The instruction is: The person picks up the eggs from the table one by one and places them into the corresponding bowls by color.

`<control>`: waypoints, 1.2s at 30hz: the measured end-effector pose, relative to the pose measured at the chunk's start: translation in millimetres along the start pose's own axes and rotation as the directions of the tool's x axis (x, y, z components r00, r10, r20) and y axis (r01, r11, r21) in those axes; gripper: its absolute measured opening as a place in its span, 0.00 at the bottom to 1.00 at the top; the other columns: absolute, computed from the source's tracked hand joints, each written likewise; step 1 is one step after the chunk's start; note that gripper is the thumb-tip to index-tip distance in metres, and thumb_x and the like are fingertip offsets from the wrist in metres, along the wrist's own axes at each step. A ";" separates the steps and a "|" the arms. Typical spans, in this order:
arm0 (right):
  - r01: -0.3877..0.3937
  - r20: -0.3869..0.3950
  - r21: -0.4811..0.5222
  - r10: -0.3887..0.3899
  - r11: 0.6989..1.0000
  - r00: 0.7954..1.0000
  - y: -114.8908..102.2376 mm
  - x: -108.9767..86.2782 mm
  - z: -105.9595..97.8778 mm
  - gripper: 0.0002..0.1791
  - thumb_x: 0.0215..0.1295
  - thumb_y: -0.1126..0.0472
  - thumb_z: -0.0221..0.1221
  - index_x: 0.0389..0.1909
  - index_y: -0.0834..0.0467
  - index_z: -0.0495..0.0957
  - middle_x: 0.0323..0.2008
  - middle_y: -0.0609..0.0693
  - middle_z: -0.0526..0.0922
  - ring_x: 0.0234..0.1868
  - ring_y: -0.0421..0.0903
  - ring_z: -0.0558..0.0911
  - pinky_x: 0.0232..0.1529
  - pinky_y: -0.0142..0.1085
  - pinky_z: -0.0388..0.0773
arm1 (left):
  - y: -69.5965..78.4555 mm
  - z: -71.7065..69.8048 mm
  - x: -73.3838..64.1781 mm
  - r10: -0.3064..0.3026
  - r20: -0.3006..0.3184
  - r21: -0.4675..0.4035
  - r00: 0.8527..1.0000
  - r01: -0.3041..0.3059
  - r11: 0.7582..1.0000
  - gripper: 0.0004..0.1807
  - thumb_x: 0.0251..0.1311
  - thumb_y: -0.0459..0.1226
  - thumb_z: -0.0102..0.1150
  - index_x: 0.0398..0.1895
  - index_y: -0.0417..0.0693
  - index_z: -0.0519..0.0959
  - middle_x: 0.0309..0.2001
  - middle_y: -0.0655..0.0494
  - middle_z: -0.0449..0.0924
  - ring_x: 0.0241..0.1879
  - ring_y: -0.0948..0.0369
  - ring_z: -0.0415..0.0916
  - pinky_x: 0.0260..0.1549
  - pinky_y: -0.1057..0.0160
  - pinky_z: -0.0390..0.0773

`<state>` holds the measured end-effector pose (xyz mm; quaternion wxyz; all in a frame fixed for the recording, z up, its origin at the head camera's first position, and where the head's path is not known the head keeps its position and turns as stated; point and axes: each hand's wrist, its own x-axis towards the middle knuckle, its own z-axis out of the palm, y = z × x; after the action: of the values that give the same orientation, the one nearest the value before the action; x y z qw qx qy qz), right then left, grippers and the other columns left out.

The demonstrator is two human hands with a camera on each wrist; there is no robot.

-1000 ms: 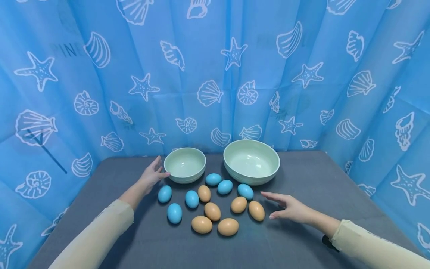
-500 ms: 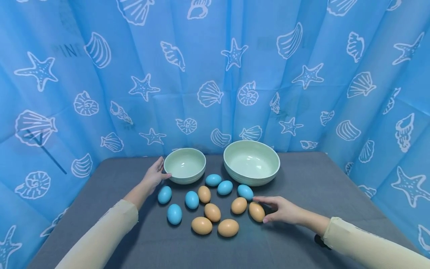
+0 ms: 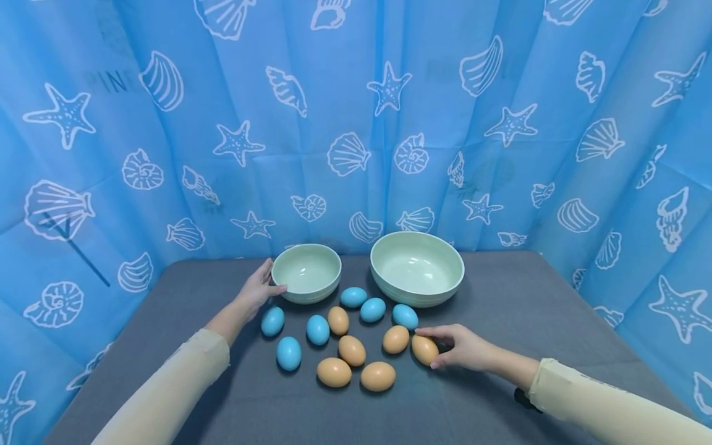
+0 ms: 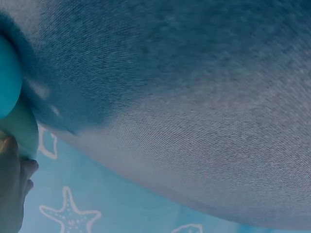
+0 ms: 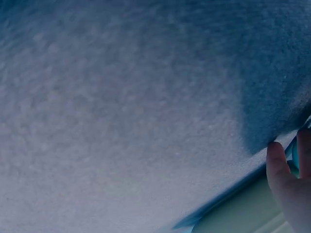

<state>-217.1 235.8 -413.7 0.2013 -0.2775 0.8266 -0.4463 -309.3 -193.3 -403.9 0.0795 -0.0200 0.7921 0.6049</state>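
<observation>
In the head view my left hand [image 3: 257, 290] is at the left side of the small pale green bowl [image 3: 306, 269], thumb at its front rim and fingers along its outer wall. The left wrist view shows that hand [image 4: 12, 187] against the bowl [image 4: 22, 126], near a blue egg [image 4: 7, 77]. My right hand [image 3: 464, 347] holds the rightmost brown egg [image 3: 425, 350] on the table between thumb and index finger. A blue egg [image 3: 405, 316] lies just beyond the index fingertip, and another brown egg [image 3: 395, 340] is left of the held one.
A larger pale green bowl [image 3: 416, 264] stands at the back, right of the small one. Several blue eggs [image 3: 288, 353] and brown eggs [image 3: 378, 376] lie scattered before the bowls on the grey tabletop [image 3: 250, 408]. A blue shell-print curtain [image 3: 356, 123] hangs behind.
My right hand has moved left from beside the brown egg and now takes hold of it. The left hand has come in closer around the small bowl. The nearby blue egg has shifted slightly left.
</observation>
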 end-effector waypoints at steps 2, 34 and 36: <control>-0.005 -0.007 -0.005 0.005 1.000 1.000 -0.9 1.3 0.0 0.36 0.56 0.65 0.69 0.64 0.72 0.68 0.62 0.68 0.71 0.61 0.62 0.72 0.54 0.45 0.78 | 0.5 -0.2 0.4 0.000 -0.006 0.009 1.000 0.000 1.000 0.47 0.67 0.27 0.53 0.77 0.40 0.33 0.77 0.43 0.30 0.75 0.48 0.32 0.72 0.51 0.43; -0.159 -0.047 0.130 0.166 0.979 0.985 -46.9 13.6 -22.4 0.36 0.58 0.65 0.68 0.65 0.72 0.66 0.60 0.67 0.73 0.58 0.58 0.76 0.51 0.44 0.80 | 4.2 1.3 2.6 -0.032 -0.017 0.047 0.999 0.033 0.998 0.46 0.68 0.28 0.53 0.77 0.42 0.33 0.77 0.44 0.30 0.75 0.47 0.33 0.71 0.50 0.46; -0.157 -0.053 0.135 0.165 0.978 0.985 -50.9 16.2 -23.8 0.36 0.58 0.65 0.68 0.66 0.72 0.66 0.60 0.67 0.73 0.57 0.57 0.76 0.51 0.44 0.80 | 4.1 1.9 2.8 -0.037 -0.017 0.041 0.999 0.038 0.998 0.46 0.68 0.28 0.53 0.77 0.43 0.34 0.77 0.44 0.31 0.75 0.48 0.33 0.72 0.51 0.46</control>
<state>-229.1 217.6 -359.4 0.2281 -0.1815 0.8215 -0.4900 -312.3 -190.3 -400.9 0.0847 -0.0382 0.8047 0.5864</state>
